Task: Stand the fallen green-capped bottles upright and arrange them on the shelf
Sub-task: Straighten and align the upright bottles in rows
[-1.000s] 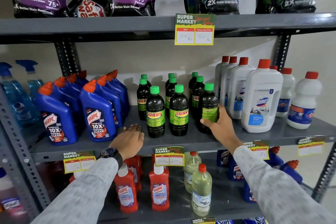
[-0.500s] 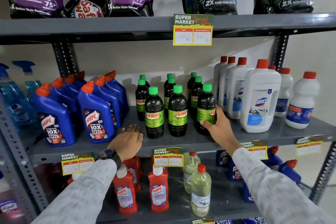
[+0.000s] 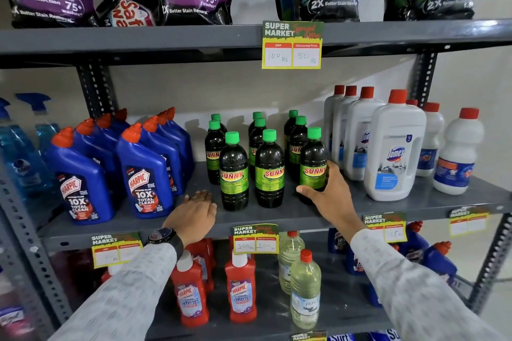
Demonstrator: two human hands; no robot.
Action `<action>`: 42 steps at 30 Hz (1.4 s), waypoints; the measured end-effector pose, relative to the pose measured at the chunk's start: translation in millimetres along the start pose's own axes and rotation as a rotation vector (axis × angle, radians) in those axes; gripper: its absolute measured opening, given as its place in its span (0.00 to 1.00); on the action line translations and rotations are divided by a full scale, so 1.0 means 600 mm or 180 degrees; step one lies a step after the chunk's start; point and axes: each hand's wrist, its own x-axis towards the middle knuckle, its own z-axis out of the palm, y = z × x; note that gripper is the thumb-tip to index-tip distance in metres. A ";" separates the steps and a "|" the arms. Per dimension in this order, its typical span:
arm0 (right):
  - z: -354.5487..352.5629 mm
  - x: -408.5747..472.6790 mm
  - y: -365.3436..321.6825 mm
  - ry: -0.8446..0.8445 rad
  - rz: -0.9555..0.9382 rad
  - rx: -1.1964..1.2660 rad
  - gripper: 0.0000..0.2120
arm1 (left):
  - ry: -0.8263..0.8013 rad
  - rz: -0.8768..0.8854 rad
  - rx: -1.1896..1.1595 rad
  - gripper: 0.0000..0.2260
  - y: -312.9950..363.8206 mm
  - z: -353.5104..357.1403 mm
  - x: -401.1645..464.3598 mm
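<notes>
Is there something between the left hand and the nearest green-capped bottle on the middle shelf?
Nothing visible. The left hand lies flat on the shelf, and only bare shelf separates it from the front-left green-capped bottle. The blue bottles stand further left.

Nine green-capped bottles (image 3: pixel 269 169) stand upright on the grey middle shelf (image 3: pixel 291 213), dark liquid inside, green and yellow SUNNY labels facing out. They form three columns, three deep. The front right bottle (image 3: pixel 313 166) sits slightly further back than the other two front bottles.
</notes>
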 end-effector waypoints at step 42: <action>0.125 -0.066 -0.107 -0.0187 -0.0031 -0.0376 0.37 | 0.0913 -0.0120 -0.3169 0.35 -0.004 -0.030 -0.025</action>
